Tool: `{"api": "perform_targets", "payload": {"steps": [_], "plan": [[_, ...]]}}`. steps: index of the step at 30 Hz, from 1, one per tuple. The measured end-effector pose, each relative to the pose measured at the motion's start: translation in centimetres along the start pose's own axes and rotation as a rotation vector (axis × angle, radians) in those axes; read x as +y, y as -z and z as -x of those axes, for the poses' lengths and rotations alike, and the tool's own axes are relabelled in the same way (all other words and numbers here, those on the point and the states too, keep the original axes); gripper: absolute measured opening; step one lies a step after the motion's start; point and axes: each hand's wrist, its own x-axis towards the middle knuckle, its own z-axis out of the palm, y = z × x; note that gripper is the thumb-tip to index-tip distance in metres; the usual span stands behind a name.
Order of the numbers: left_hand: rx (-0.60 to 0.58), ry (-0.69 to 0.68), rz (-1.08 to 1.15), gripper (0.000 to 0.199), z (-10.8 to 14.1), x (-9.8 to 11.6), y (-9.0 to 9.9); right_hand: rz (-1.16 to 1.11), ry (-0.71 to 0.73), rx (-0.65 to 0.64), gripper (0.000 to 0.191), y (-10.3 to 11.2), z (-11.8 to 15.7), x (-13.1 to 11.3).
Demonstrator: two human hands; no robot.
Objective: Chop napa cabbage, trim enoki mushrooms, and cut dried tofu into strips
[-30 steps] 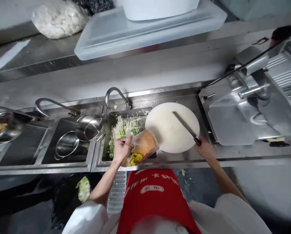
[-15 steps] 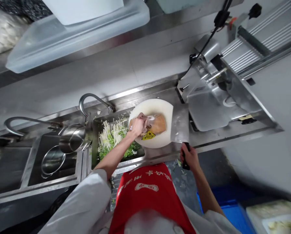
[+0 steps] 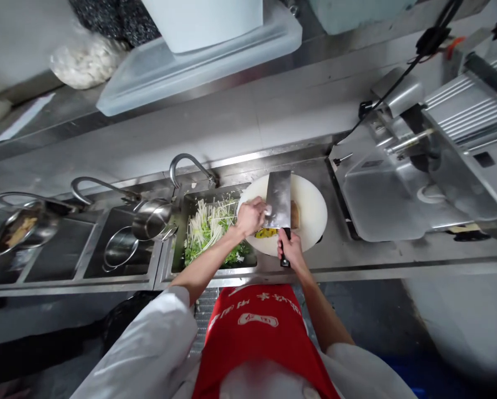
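In the head view a round white cutting board [image 3: 314,202] lies on the steel counter, its left side over the sink's edge. On it is a brownish block in a plastic wrapper with a yellow print [image 3: 295,215], partly hidden under the blade. My left hand [image 3: 252,215] is closed on the left end of that wrapped block. My right hand [image 3: 290,248] grips the black handle of a cleaver [image 3: 279,194]. The broad blade is over the middle of the block, close to my left fingers; whether it touches the wrapper I cannot tell.
Left of the board, a sink [image 3: 177,244] holds cut green-and-white vegetables. Beyond it are a steel pot [image 3: 151,219], curved taps [image 3: 190,158] and more sinks. To the right stands a metal slicing machine [image 3: 385,194]. A shelf with a plastic lid [image 3: 198,72] runs above.
My right hand has brought the cleaver from the board's right side leftward, over the wrapped block. My left hand still holds the block's left end. The camera view has shifted left.
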Motion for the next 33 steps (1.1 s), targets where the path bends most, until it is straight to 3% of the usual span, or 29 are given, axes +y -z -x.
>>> {"api": "perform_targets", "payload": {"steps": [3,5,9,12,15,18,20,22,24,25,26,28,30,33], "plan": [[0.295,0.146,0.095,0.035,0.0,-1.0,2.5,-0.002,-0.027,-0.074,0.066,-0.6,0.7,0.3],[0.421,0.212,0.102,0.045,0.4,-1.6,4.3,0.061,-0.055,-0.130,0.064,-1.2,1.8,1.4],[0.475,0.269,0.141,0.050,2.7,-1.9,6.0,0.110,-0.039,-0.169,0.064,-3.9,1.8,2.0],[0.552,0.440,0.240,0.045,5.7,-3.1,5.9,0.153,0.044,-0.135,0.063,-5.0,0.0,-0.7],[0.579,0.768,0.393,0.042,8.8,-5.9,5.0,0.480,0.216,0.002,0.051,-2.3,-1.3,-4.7],[0.360,1.120,0.605,0.028,10.8,-8.8,4.3,1.013,0.358,0.264,0.034,3.0,-2.1,-7.8],[0.244,1.224,0.688,0.016,11.1,-9.8,4.4,1.291,0.340,0.408,0.032,6.3,-3.0,-8.6],[0.328,1.175,0.607,0.032,10.3,-9.5,4.8,1.455,0.277,0.494,0.035,8.7,-4.6,-8.5],[0.499,0.975,0.387,0.039,8.8,-7.9,4.9,1.539,0.209,0.528,0.037,10.0,-6.6,-7.6],[0.526,0.839,0.274,0.038,7.8,-6.7,4.7,1.564,0.176,0.529,0.038,10.4,-7.6,-7.0],[0.493,0.705,0.170,0.036,6.7,-5.5,4.3,1.583,0.145,0.525,0.039,10.5,-8.5,-6.3],[0.260,0.527,-0.006,0.030,4.4,-3.2,2.9,1.607,0.106,0.519,0.041,10.4,-9.9,-5.1],[-0.060,0.552,-0.146,0.033,2.7,-1.9,1.2,1.621,0.097,0.509,0.042,10.0,-10.9,-4.0],[-0.419,0.749,-0.202,0.046,2.2,-2.4,0.0,1.629,0.115,0.454,0.041,9.9,-11.6,-3.0]]}}
